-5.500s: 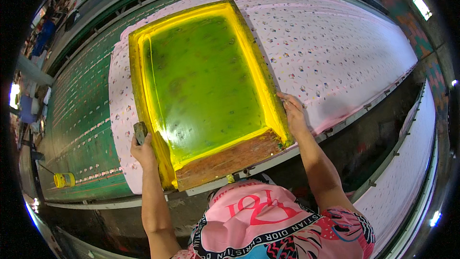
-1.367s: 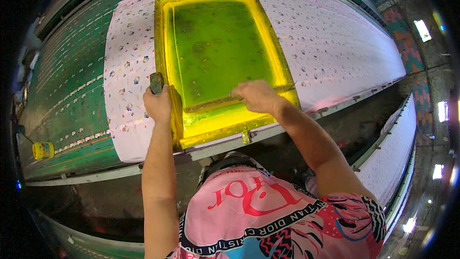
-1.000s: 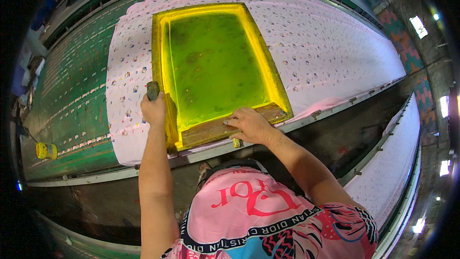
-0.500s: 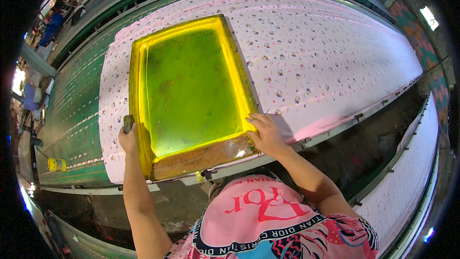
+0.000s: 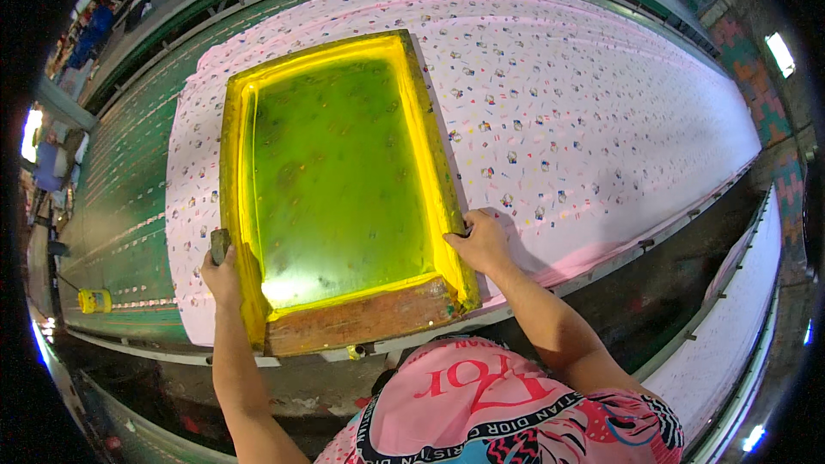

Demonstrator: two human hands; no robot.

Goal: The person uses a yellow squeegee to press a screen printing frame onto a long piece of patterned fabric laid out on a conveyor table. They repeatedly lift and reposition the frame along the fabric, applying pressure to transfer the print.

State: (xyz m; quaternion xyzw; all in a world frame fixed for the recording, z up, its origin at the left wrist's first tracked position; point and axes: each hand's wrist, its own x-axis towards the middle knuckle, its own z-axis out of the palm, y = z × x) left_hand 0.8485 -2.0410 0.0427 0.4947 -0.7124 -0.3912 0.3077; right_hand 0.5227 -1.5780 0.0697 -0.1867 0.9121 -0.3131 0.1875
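Note:
A large printing screen (image 5: 339, 180), green mesh with bright yellow edges in a wooden frame, lies over pink-white patterned fabric (image 5: 533, 120). Small motifs show darkly through the mesh. My left hand (image 5: 223, 278) is closed around a dark, worn block (image 5: 221, 244) at the frame's left side; whether the block is fixed to the frame I cannot tell. On the right side, near the front corner, my right hand (image 5: 483, 244) grips the frame with its thumb on the yellow edge. The other fingers curl at the outer side, partly hidden.
Under the fabric runs a long green table (image 5: 120, 232) with a pale front rail (image 5: 593, 259). A small yellow bucket (image 5: 94, 301) stands at the table's left. Another table with pale fabric (image 5: 730, 326) lies at the lower right, across a dark aisle.
The screen now appears slightly nearer to me, though the view has shifted too. My right fingers, earlier spread over the frame's edge, are now more curled around it. The left hand keeps its hold.

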